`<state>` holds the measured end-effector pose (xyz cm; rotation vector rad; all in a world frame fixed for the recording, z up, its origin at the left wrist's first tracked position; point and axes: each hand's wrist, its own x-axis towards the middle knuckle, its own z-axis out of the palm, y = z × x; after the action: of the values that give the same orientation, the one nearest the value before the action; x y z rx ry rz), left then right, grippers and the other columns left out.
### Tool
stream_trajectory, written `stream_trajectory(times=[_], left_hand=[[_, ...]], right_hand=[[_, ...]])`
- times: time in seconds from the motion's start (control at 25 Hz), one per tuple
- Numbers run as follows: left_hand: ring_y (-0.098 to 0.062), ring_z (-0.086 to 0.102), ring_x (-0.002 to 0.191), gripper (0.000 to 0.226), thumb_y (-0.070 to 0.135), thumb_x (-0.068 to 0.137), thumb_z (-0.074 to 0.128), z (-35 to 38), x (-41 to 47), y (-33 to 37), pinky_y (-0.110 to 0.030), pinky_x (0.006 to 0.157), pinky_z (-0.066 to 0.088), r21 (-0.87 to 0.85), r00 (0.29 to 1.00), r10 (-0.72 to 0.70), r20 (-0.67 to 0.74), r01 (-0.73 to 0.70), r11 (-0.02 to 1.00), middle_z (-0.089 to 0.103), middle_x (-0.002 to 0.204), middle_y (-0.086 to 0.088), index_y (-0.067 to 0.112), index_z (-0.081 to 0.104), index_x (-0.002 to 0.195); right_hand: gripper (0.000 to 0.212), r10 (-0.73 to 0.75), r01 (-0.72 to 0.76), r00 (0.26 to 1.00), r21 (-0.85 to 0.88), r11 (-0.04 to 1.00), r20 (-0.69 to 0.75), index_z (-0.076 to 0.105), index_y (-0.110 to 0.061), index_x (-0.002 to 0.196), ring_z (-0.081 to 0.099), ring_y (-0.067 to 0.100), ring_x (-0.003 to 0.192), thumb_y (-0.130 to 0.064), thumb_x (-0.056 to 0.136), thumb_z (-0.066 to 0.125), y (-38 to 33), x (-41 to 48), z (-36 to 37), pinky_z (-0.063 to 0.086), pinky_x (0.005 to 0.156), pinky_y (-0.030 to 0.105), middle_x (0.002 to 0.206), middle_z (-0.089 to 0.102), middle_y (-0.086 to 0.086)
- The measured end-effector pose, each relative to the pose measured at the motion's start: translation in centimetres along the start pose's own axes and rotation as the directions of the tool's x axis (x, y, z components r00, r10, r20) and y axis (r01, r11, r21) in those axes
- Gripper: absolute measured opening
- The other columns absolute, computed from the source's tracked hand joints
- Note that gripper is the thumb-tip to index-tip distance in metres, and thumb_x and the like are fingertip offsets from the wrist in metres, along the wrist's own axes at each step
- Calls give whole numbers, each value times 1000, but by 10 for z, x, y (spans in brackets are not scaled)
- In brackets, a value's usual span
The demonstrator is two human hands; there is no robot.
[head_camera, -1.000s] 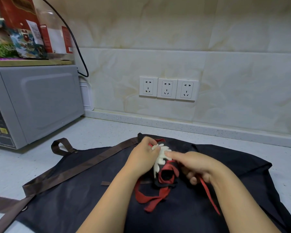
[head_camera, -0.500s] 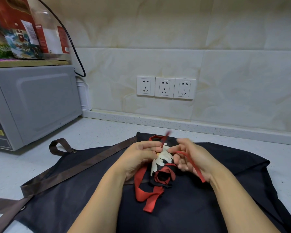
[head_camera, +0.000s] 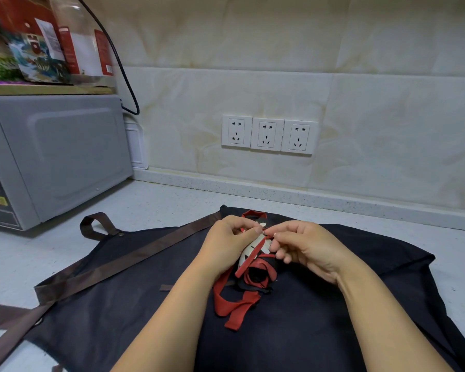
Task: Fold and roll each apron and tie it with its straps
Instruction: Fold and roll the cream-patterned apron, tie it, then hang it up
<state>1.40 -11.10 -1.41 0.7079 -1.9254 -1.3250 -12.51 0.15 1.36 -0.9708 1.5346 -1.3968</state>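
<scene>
A small rolled apron (head_camera: 255,275), black with red trim and a white print, lies on top of a large dark navy apron (head_camera: 320,304) spread flat on the counter. My left hand (head_camera: 226,242) grips the roll's far end and pinches a red strap (head_camera: 246,265). My right hand (head_camera: 309,245) pinches the same thin strap close to the left fingertips. Wider red strap ends (head_camera: 234,307) trail loose toward me. The navy apron's brown straps (head_camera: 124,261) run off to the left.
A grey microwave (head_camera: 51,157) stands at the left with boxes and packets (head_camera: 46,41) on top and a black cable (head_camera: 126,76) behind. Three white wall sockets (head_camera: 269,134) sit on the tiled backsplash. Pale countertop (head_camera: 159,202) shows around the aprons.
My right hand has drawn in from the right and now meets my left hand above the roll, both pinching the thin red strap; the strap no longer trails out to the right.
</scene>
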Motion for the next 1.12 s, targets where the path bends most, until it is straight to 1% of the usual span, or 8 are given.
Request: stream_trajectory(times=[0.08, 0.16, 0.44, 0.6, 0.76, 0.88, 0.96, 1.12], left_hand=[[-3, 60, 69, 8, 29, 91, 67, 1, 0, 2, -13, 65, 47, 7, 1000, 6, 8, -6, 1000, 69, 81, 10, 27, 74, 89], [-1, 60, 68, 11, 24, 94, 62, 2, 0, 4, -11, 62, 46, -16, 1000, -11, 20, 11, 1000, 73, 81, 5, 24, 73, 90], [-8, 71, 88, 12, 18, 93, 65, 3, -1, 5, -16, 76, 53, -179, 994, -41, 98, 58, 982, 76, 92, 3, 18, 76, 98], [-17, 71, 95, 13, 18, 92, 64, 0, 0, 3, -32, 90, 53, -188, 987, -50, 153, 78, 979, 76, 95, -4, 14, 76, 96], [-23, 69, 103, 16, 15, 89, 68, -2, -2, 4, -34, 95, 52, -301, 962, -55, 269, 138, 944, 75, 103, -7, 13, 76, 103], [-26, 71, 94, 21, 27, 89, 69, 3, -4, 6, -36, 87, 54, -266, 986, -89, 144, 125, 956, 76, 92, -8, 8, 77, 92], [-20, 71, 84, 28, 29, 92, 66, 5, -3, 6, -33, 81, 54, -190, 993, -98, 67, 109, 976, 76, 85, -5, 5, 75, 82], [-13, 69, 80, 33, 33, 93, 64, 5, -2, 7, -32, 82, 53, -160, 991, -118, 60, 127, 979, 76, 81, -2, 10, 72, 71]], right_hand=[[16, 4, -5, 1000, -77, 997, -11, 66, 1, 101, 57, 11, 55, 4, 89, 57, -1, -1, 1, 46, 49, 19, 68, 66, 8], [10, -10, 5, 999, -141, 990, -36, 66, -1, 96, 57, 10, 53, 1, 86, 64, -2, -2, 2, 45, 48, 18, 66, 66, 5], [17, -27, 17, 999, -224, 974, -40, 64, -6, 102, 53, 9, 50, -5, 85, 69, -1, -2, 4, 41, 46, 18, 59, 60, -1], [13, -52, 25, 992, -219, 975, -119, 65, -7, 95, 42, 5, 43, -18, 89, 68, 6, 3, 9, 35, 42, 14, 52, 53, -6], [8, -91, 46, 979, -233, 971, -182, 64, -12, 84, 40, 1, 40, -17, 88, 69, 8, 5, 13, 33, 41, 13, 50, 51, -6], [7, -100, 51, 977, -244, 968, -190, 65, -14, 83, 43, 1, 42, -19, 87, 68, 5, 4, 18, 34, 42, 14, 51, 54, -9], [15, -115, 65, 966, -212, 975, -232, 65, -13, 86, 43, 6, 45, -27, 88, 67, 4, 4, 19, 36, 45, 17, 55, 57, -8], [17, -216, 130, 924, -273, 953, -317, 67, -13, 84, 57, 4, 60, -30, 87, 69, 3, 6, 15, 45, 60, 22, 70, 66, -8]])
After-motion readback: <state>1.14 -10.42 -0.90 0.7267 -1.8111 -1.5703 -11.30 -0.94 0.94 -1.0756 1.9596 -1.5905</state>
